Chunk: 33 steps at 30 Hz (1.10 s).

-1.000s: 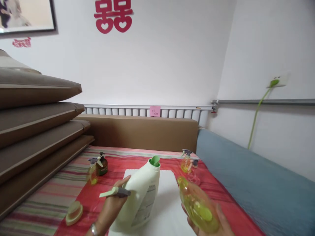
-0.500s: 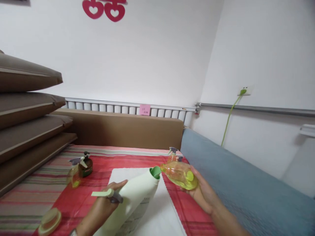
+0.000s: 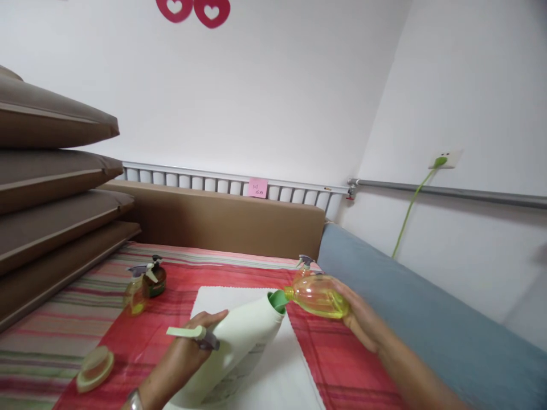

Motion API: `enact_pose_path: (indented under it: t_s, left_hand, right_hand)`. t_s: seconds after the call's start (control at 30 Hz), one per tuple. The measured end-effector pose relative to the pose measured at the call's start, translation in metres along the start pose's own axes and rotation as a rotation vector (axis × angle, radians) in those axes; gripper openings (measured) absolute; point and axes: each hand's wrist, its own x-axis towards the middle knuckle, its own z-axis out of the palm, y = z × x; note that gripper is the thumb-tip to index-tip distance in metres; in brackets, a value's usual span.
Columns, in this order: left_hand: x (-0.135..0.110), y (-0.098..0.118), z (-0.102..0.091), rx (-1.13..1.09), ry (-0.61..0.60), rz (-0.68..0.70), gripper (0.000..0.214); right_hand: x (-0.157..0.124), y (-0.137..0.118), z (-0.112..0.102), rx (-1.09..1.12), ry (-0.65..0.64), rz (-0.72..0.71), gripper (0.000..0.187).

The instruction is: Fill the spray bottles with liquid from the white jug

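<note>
My left hand is closed round a large pale green detergent bottle, which leans up to the right with its green spout uncovered. A spray trigger head also rests in that hand, over the back of the fingers. My right hand grips a clear yellow bottle by its base end. The yellow bottle lies nearly level, its open neck at the green spout; whether they touch I cannot tell. Yellow liquid shows along its lower side. To the left, a pale round cap lies on the red cloth.
A spray bottle and a brown pump bottle stand at the left. Another spray bottle is partly hidden behind the yellow one. Stacked brown cushions rise at the left; a blue-grey padded side borders the right.
The yellow bottle has swung closer to level, its base end raised and its neck still at the spout. Both hands keep their hold. The whole view has shifted slightly.
</note>
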Motion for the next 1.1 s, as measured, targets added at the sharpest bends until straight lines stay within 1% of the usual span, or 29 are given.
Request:
enact_pose_path:
  t_s: [0.1,0.23,0.37,0.47,0.57,0.67,0.77,0.83,0.9,1.03,1.1]
  left_hand:
    - [0.0,0.0,0.0,-0.021,0.018,0.005,0.065]
    - [0.0,0.0,0.001,-0.04,0.032,0.022,0.063]
    - [0.001,0.0,0.002,-0.024,0.021,0.041,0.064]
    - [0.001,0.001,0.001,-0.021,0.009,0.037,0.065]
    - [0.001,0.005,0.0,-0.019,-0.003,0.021,0.064]
    - [0.001,0.011,-0.001,-0.036,0.006,0.01,0.062]
    - [0.0,0.013,-0.002,-0.049,0.006,0.01,0.06]
    - [0.0,0.013,-0.002,-0.05,-0.008,0.016,0.06]
    - [0.0,0.011,-0.001,-0.051,-0.021,0.016,0.061]
    - [-0.002,0.011,-0.001,-0.053,-0.028,0.021,0.061]
    - [-0.004,0.015,-0.002,-0.051,-0.039,0.016,0.063]
  right_hand:
    - [0.0,-0.01,0.006,-0.093,-0.011,-0.013,0.034]
    - [0.002,-0.017,0.012,-0.194,0.01,-0.021,0.039]
    - [0.009,-0.02,0.011,-0.277,0.049,-0.063,0.052]
    - [0.014,-0.025,0.009,-0.471,0.061,-0.113,0.056]
    - [0.016,-0.035,0.012,-0.607,0.074,-0.117,0.057]
    - [0.015,-0.046,0.021,-0.696,0.085,-0.128,0.062]
    - [0.014,-0.057,0.035,-0.912,0.072,-0.19,0.066]
    - [0.013,-0.064,0.046,-1.054,0.042,-0.242,0.066]
    - [0.012,-0.07,0.056,-1.163,-0.014,-0.286,0.066]
    - [0.006,-0.075,0.079,-1.426,-0.186,-0.359,0.069]
    - [0.002,-0.075,0.091,-1.513,-0.271,-0.395,0.068]
